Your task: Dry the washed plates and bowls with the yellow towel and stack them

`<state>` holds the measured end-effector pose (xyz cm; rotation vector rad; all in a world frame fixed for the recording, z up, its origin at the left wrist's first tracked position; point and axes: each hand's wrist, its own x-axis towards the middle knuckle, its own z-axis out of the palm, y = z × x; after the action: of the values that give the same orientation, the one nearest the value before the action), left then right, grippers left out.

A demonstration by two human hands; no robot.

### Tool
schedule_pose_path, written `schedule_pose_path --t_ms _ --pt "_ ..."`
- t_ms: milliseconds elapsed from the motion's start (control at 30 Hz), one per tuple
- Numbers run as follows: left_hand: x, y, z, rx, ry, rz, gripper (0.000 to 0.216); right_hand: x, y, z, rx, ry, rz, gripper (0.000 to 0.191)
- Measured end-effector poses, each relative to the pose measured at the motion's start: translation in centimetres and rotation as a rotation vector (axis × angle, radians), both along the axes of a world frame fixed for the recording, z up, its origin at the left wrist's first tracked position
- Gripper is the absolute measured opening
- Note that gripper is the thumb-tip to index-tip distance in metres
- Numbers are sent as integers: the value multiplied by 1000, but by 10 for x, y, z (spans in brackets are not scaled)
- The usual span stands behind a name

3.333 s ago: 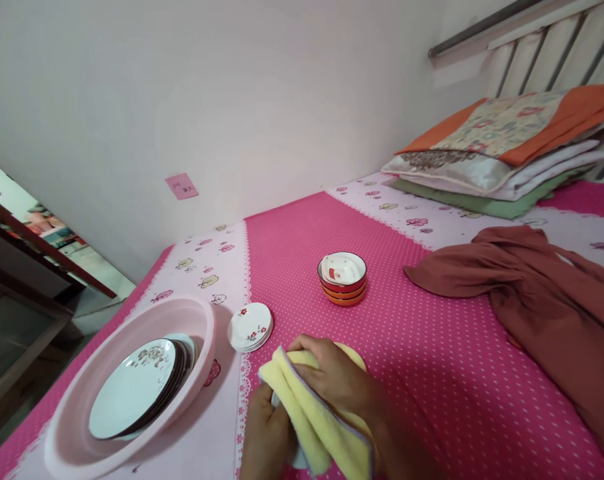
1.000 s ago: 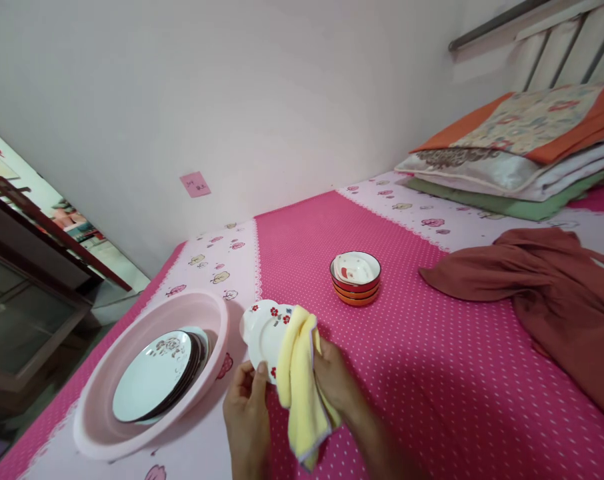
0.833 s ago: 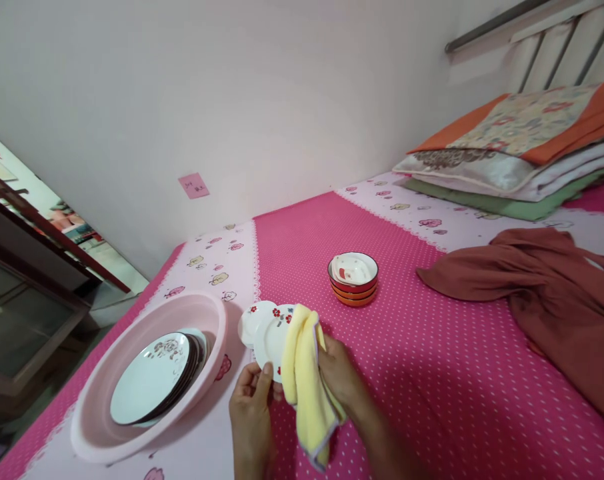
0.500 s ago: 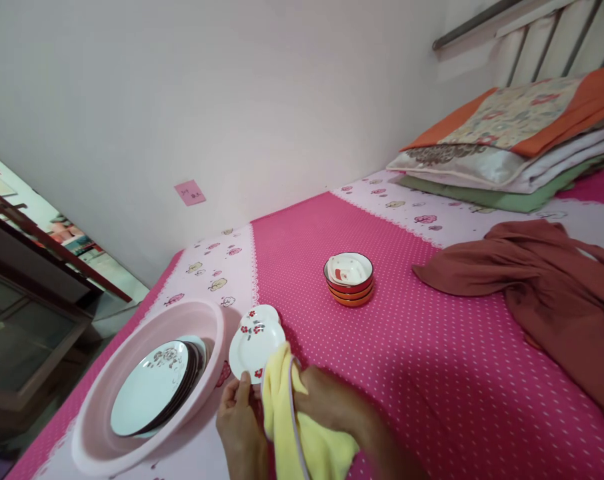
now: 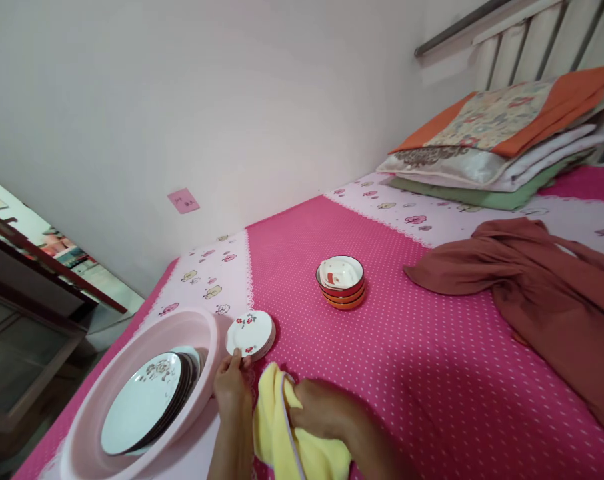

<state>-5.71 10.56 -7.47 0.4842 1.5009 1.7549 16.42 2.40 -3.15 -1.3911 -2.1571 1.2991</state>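
My left hand [image 5: 231, 377] pinches the near rim of a small white plate [image 5: 251, 331] with red flowers, thumb on top and fingers underneath. That plate lies on a stack of small plates, whose edges show at its right side. My right hand [image 5: 309, 408] is wrapped in a yellow cloth [image 5: 277, 417] with a pale purple edge and grips it, just right of and nearer than the plates; some of its fingers are hidden in the folds. Left of my left hand stands a pink basin [image 5: 209, 333] holding several larger plates [image 5: 142, 403] with dark rims.
A stack of small bowls [image 5: 343, 293], red and orange outside, stands on the pink dotted bedspread [image 5: 382, 347]. To the right lies a reddish-brown garment [image 5: 512, 280]. Folded bedding [image 5: 482, 147] is piled at the back right, and a wall [image 5: 262, 113] borders the bed.
My left hand has moved the flowered plate forward, away from the cloth, onto the small plate behind it. My right hand with the cloth has dropped back slightly. The view has shifted a little.
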Motion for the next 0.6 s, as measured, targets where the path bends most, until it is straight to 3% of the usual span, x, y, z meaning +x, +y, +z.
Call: schedule_pose_path --t_ms 367,600 --pt "-10 4 -1 -87 39 -52 16 -2 3 -7 -29 -4 -1 45" --pt "-18 7 -14 -108 102 -94 20 -3 3 -8 -13 8 -6 45"
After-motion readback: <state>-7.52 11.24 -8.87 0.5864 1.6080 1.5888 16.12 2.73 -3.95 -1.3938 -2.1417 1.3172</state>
